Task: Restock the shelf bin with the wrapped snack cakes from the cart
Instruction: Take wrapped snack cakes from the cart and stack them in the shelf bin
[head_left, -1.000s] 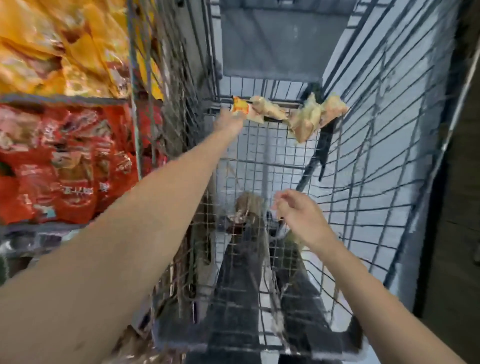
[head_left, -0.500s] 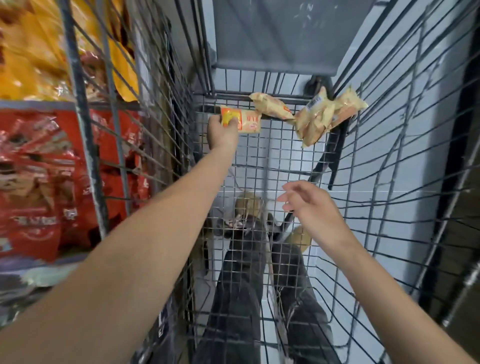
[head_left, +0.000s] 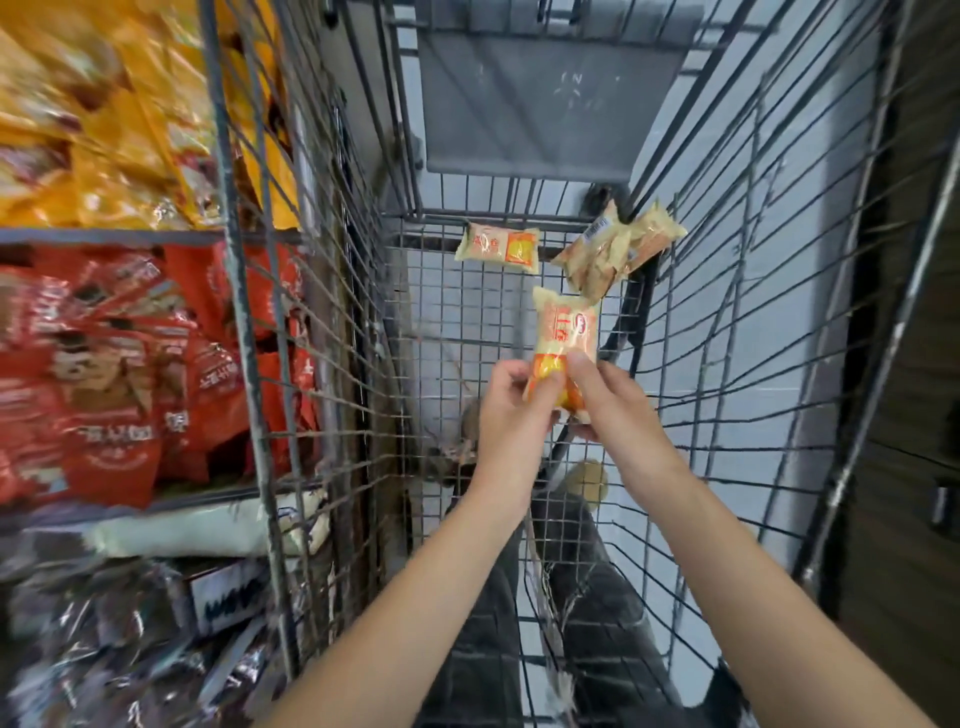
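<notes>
Both my hands hold one wrapped snack cake (head_left: 565, 335) upright above the wire cart's floor (head_left: 467, 322). My left hand (head_left: 511, 410) pinches its orange lower end from the left, and my right hand (head_left: 610, 402) pinches the same end from the right. Another wrapped cake (head_left: 497, 248) lies flat at the far end of the cart. A small bunch of wrapped cakes (head_left: 618, 249) leans in the far right corner. The shelf bin for these cakes is not identifiable in view.
Wire cart walls (head_left: 291, 312) rise on the left and right of my arms. Behind the left wall stand shelves with yellow bags (head_left: 98, 119), red bags (head_left: 114, 369) and silvery packs (head_left: 104, 649). A grey flap (head_left: 540, 104) closes the cart's far end.
My left hand lifted one cake from the far end of the cart and drew it back toward me. My right hand rose to meet it and now pinches the same cake.
</notes>
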